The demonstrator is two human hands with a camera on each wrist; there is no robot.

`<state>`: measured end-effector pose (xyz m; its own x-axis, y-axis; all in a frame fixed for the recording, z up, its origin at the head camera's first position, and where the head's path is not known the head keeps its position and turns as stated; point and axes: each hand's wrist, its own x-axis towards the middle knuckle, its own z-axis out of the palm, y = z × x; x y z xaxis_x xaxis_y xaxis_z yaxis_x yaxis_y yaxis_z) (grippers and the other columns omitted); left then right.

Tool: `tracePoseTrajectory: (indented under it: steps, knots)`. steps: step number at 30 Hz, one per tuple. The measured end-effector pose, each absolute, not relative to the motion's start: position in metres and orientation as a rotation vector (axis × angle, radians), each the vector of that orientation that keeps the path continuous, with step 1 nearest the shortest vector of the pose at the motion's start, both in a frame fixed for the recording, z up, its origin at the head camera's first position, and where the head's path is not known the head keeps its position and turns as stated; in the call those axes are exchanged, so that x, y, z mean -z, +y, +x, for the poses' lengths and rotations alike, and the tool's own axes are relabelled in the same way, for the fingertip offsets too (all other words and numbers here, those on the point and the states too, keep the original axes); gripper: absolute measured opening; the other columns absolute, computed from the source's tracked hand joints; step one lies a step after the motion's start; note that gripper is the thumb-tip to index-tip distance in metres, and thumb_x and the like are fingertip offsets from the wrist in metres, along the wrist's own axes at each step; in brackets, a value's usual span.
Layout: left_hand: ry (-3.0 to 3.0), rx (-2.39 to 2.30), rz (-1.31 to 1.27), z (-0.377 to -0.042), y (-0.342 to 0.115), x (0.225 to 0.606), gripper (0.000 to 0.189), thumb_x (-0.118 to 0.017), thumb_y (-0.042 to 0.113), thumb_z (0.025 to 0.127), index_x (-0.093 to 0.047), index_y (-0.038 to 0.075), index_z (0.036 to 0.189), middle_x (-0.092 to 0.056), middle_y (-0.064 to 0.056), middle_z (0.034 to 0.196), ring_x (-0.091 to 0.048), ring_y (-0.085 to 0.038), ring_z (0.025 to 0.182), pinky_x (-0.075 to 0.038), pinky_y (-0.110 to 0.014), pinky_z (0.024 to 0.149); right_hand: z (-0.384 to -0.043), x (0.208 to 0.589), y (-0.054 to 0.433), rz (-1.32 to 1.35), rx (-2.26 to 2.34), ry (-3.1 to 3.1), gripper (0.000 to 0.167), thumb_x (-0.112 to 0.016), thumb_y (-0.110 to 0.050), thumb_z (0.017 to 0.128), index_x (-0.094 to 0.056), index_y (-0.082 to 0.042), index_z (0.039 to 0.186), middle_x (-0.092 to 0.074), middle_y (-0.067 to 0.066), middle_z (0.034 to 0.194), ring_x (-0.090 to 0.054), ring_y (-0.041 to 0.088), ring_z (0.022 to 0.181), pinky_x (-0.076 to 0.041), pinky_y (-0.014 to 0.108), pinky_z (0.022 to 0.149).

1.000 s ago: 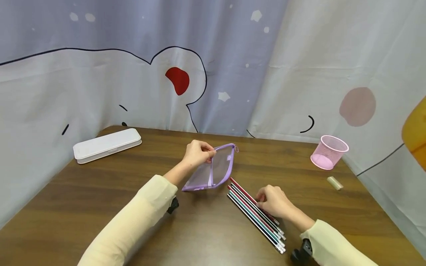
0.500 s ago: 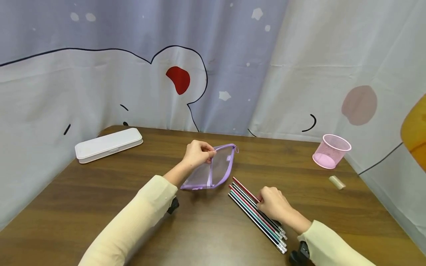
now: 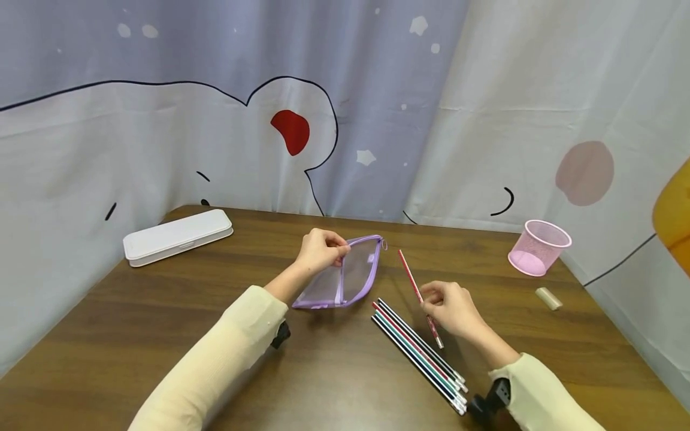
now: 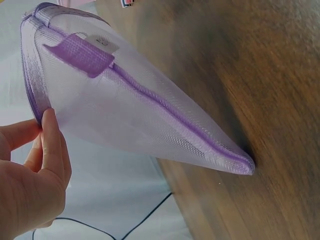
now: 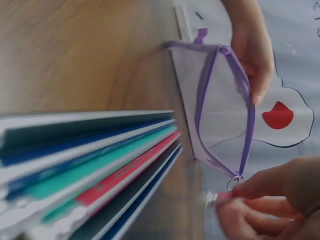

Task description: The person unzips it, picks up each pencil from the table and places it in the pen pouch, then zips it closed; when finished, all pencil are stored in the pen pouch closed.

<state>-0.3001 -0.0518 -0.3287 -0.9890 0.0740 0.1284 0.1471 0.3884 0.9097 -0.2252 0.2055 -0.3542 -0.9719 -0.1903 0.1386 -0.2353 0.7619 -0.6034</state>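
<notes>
My left hand (image 3: 322, 250) pinches the upper rim of a purple mesh zip pouch (image 3: 358, 269). The pouch stands tilted on the table with its mouth spread apart, as the right wrist view also shows. Between thumb and fingers, my right hand (image 3: 450, 305) holds a red pencil (image 3: 411, 276), lifted off the table and slanting up toward the back. Just left of that hand lies a bundle of striped pencils (image 3: 417, 353) in black, red, green and blue, their eraser ends toward me. In the left wrist view the fingertips (image 4: 49, 125) grip the pouch's zipped edge.
A white pencil case (image 3: 178, 235) lies at the back left of the wooden table (image 3: 302, 383). At the right stand a pink mesh pen cup (image 3: 539, 246) and, before it, a small pale cylindrical piece (image 3: 548, 298). A printed curtain (image 3: 377, 108) hangs behind.
My right hand has taken the red pencil out of the bundle and raised it up and slightly right. The left hand and the pouch have stayed nearly still.
</notes>
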Motion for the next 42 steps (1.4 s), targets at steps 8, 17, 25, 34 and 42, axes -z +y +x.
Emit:
tracePoseTrajectory:
  steps: [8, 17, 25, 34, 42]
  knots:
    - [-2.569, 1.653, -0.230, -0.301, -0.049, 0.324, 0.009, -0.065, 0.009, 0.076, -0.068, 0.001, 0.079, -0.062, -0.006, 0.063, -0.056, -0.005, 0.047, -0.056, -0.021, 0.051, -0.234, 0.343, 0.190, 0.266, -1.731, -2.637, 0.044, -0.058, 0.001, 0.081, -0.047, 0.003, 0.123, -0.067, 0.020, 0.083, -0.064, 0.013, 0.063, -0.058, 0.034, 0.064]
    - [-2.565, 1.638, -0.253, -0.301, -0.043, 0.323, 0.010, -0.066, 0.010, 0.076, -0.068, 0.000, 0.078, -0.062, -0.006, 0.061, -0.055, -0.003, 0.042, -0.056, -0.025, 0.050, -0.236, 0.336, 0.158, 0.120, -2.251, -2.401, 0.050, -0.056, 0.004, 0.081, -0.039, 0.005, 0.128, -0.065, -0.002, 0.071, -0.062, 0.009, 0.062, -0.058, 0.024, 0.062]
    - [-2.553, 1.647, -0.250, -0.298, -0.039, 0.325, 0.009, -0.066, 0.010, 0.076, -0.069, 0.001, 0.078, -0.064, -0.009, 0.063, -0.055, -0.004, 0.043, -0.057, -0.027, 0.053, -0.236, 0.344, 0.140, 0.062, -2.342, -2.373, 0.050, -0.057, 0.004, 0.080, -0.039, 0.006, 0.127, -0.065, 0.007, 0.076, -0.061, 0.010, 0.060, -0.056, 0.022, 0.060]
    - [-2.554, 1.712, -0.283, -0.293, -0.033, 0.327, 0.010, -0.066, 0.009, 0.076, -0.068, 0.000, 0.079, -0.060, -0.003, 0.060, -0.055, -0.005, 0.044, -0.057, -0.026, 0.052, -0.246, 0.349, 0.127, -0.128, -2.458, -2.283, 0.048, -0.055, 0.004, 0.081, -0.037, 0.009, 0.126, -0.059, 0.003, 0.068, -0.059, 0.008, 0.061, -0.055, 0.016, 0.058]
    - [-2.564, 1.763, -0.339, -0.289, -0.029, 0.326, 0.010, -0.066, 0.008, 0.076, -0.068, -0.001, 0.081, -0.064, -0.010, 0.066, -0.057, -0.006, 0.046, -0.058, -0.031, 0.056, -0.251, 0.352, 0.122, -0.190, -2.403, -2.263, 0.046, -0.054, 0.006, 0.081, -0.038, 0.009, 0.124, -0.059, 0.005, 0.067, -0.059, 0.008, 0.057, -0.055, 0.017, 0.055]
